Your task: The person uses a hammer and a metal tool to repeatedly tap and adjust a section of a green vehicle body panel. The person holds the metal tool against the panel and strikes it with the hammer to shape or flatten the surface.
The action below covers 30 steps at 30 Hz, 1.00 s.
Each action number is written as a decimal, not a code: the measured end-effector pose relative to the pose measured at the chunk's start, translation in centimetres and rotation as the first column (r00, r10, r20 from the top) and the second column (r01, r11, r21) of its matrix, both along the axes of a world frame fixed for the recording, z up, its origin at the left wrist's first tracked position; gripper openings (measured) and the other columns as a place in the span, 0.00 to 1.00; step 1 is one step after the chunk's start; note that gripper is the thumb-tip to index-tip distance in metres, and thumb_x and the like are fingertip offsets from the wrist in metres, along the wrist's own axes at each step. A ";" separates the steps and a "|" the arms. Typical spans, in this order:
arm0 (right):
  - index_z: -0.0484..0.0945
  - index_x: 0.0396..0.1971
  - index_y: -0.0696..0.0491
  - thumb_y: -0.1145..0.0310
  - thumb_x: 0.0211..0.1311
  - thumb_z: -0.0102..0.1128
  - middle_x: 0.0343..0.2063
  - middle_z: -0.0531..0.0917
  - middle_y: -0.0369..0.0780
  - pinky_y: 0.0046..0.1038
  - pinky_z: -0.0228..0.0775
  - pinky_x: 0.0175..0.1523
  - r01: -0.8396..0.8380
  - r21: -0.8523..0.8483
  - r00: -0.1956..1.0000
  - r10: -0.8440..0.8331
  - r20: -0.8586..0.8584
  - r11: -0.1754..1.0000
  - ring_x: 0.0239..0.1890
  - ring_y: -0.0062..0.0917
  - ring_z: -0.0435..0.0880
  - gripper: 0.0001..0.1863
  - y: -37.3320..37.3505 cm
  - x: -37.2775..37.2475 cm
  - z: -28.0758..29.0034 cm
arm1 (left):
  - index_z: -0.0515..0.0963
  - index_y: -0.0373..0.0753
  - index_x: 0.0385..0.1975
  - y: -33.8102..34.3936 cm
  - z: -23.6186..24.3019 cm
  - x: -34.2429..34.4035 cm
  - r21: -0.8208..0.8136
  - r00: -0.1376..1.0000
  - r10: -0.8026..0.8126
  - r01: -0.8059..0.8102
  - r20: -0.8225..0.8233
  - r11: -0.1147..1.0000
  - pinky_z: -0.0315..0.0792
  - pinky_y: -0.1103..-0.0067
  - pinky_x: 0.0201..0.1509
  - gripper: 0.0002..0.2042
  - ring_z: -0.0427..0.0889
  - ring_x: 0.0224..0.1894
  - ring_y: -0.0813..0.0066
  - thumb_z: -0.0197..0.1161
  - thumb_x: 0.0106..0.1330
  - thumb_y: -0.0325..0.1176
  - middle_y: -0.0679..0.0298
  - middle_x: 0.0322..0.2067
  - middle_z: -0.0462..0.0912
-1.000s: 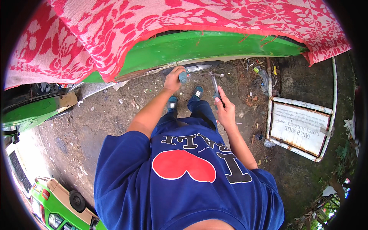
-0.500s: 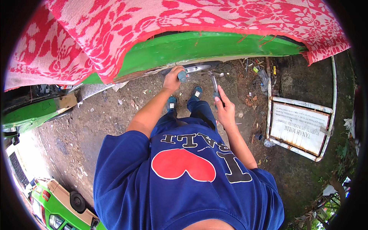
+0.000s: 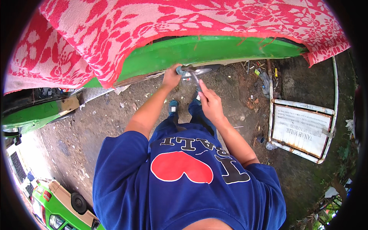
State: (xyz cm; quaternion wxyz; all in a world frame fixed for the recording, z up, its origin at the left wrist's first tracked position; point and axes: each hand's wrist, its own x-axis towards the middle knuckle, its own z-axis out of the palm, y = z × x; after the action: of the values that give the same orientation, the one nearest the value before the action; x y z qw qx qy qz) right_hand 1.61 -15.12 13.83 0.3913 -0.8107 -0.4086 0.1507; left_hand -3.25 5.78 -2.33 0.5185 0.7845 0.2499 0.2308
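At the lower edge of the green car body panel (image 3: 168,53), my left hand (image 3: 171,78) is closed around a blue-grey, round-ended tool (image 3: 179,70); its exact kind is unclear. My right hand (image 3: 210,102) grips a hammer (image 3: 195,78) by its handle. The hammer's metal head is slightly blurred and lies at the round end of the tool, seemingly touching it. Behind the hammer, part of a wheel (image 3: 205,71) shows under the panel.
A red and pink floral cloth (image 3: 153,17) drapes over the car. To the right stands a white metal-framed sign (image 3: 299,128). Litter and a clear plastic bag (image 3: 264,80) lie on the dirt ground. Another green vehicle (image 3: 57,203) is at the lower left.
My right hand has swung the hammer up and left, from beside the wheel to the tool's round end. My left hand has shifted slightly left and still holds the tool.
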 end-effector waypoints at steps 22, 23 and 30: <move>0.70 0.67 0.43 0.71 0.70 0.56 0.43 0.85 0.38 0.21 0.72 0.36 0.226 -0.080 0.918 -0.240 -0.317 0.971 0.29 0.14 0.75 0.26 -3.7 1.2 -2.4 | 0.76 0.39 0.42 -3.1 0.8 -3.0 0.165 0.985 -0.169 0.162 0.030 0.973 0.75 0.65 0.52 0.16 0.79 0.51 0.48 0.62 0.52 0.18 0.55 0.48 0.80; 0.70 0.67 0.44 0.71 0.70 0.56 0.41 0.85 0.37 0.20 0.72 0.35 0.227 -0.053 0.925 -0.232 -0.302 0.972 0.29 0.14 0.74 0.26 -3.7 1.3 -2.7 | 0.76 0.39 0.42 -2.8 0.8 -2.7 0.175 0.983 -0.180 0.173 0.024 0.969 0.75 0.65 0.52 0.16 0.79 0.51 0.48 0.62 0.52 0.18 0.55 0.48 0.80; 0.72 0.64 0.50 0.71 0.69 0.58 0.50 0.83 0.51 0.26 0.74 0.51 0.253 -0.070 0.891 -0.260 -0.373 0.965 0.45 0.23 0.85 0.23 -3.7 0.7 -1.6 | 0.76 0.39 0.41 -2.3 -0.3 -2.3 0.197 0.991 -0.137 0.135 -0.001 0.971 0.76 0.66 0.52 0.16 0.79 0.51 0.50 0.64 0.51 0.20 0.56 0.48 0.81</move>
State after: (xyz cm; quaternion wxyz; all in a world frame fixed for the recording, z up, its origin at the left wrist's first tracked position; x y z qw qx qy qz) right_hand 2.29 -18.79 12.24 0.4713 -0.8168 -0.2134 0.2553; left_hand -5.56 3.43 -2.67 0.4545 0.8457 0.1682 0.2233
